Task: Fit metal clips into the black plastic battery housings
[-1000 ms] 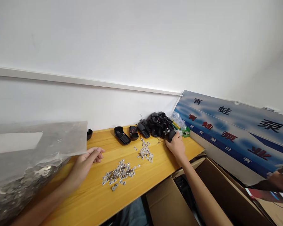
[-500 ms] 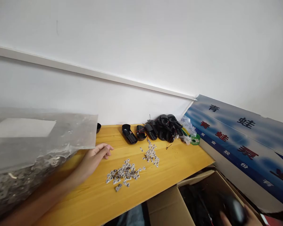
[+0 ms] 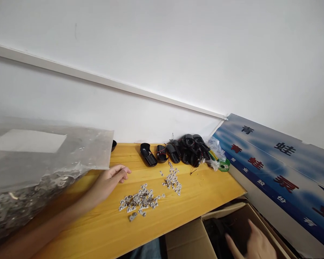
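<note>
1. A row of glossy black plastic shells (image 3: pixel 148 154) lies along the far edge of a yellow wooden tabletop (image 3: pixel 194 212), at about one o'clock from the picture's centre. They stand singly on the left and bunch into a heap on the right.
2. Two loose piles of small silver metal pieces (image 3: pixel 140 199) sit on the tabletop at about six o'clock. A clear plastic bag (image 3: pixel 48 169), still thick with similar pieces, lies at about nine o'clock, so far more remain bagged than lie out.
3. The left hand (image 3: pixel 110 181), at about eight o'clock, rests on the tabletop just beside the bag's edge. Its fingers are loosely curled and it holds nothing.
4. The right hand (image 3: pixel 250 244), between four and five o'clock, is open with its fingers spread, low inside a brown cardboard box (image 3: pixel 189 239). It shows nothing in its grip, though the view cuts it off at the bottom edge, and whether it touches the box's dark contents cannot be told.
5. Half a second earlier, that hand held a rounded black object in the box; that object no longer shows. The left hand and the piles lie much as they did.
</note>
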Available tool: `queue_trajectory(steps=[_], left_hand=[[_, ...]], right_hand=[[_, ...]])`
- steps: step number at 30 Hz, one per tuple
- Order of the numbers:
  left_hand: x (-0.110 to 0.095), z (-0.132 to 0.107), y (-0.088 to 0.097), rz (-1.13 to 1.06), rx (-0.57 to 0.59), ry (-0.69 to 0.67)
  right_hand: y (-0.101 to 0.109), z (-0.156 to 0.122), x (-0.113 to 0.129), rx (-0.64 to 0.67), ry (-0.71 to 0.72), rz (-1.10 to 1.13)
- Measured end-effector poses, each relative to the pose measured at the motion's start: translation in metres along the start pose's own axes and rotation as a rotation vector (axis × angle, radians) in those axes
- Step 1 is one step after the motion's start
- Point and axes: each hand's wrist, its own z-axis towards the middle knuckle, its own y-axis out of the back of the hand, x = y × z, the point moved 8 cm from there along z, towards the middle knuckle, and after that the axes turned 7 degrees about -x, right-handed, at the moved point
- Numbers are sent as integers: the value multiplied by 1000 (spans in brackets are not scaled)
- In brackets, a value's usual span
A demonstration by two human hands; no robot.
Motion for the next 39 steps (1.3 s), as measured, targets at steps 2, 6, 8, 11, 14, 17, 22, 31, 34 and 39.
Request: queue_trajectory(steps=[2,6,8,11,14,17,22,31,34,39], left_hand=[[-1,0,0,8,8,-11],[-8,-2,0,27,35,-22],[-11,-4,1,33,42,-16],[-11,-5,3,31,32,-12],[-8,-5,3,18,38,-20],[-1,-3,1,9,55,-24],[2,-2,0,38,65,-31],[-19,-9,2,68,58,1],[-13,-8,2,71,64,3],[-1,-4,3,90,61,5]], right_hand=[[-20,49,52,73,144,9],[-60,162,169,91,291,-142],[-91,205,208,181,275,-259],[-133,237,236,304,239,-307],[-155,244,237,320,209,-288],[-161,244,237,264,218,-298],[-170,242,259,227,275,-310],[-172,256,268,237,261,-216],[-170,258,265,204,383,-229],[-170,258,259,138,454,-230]])
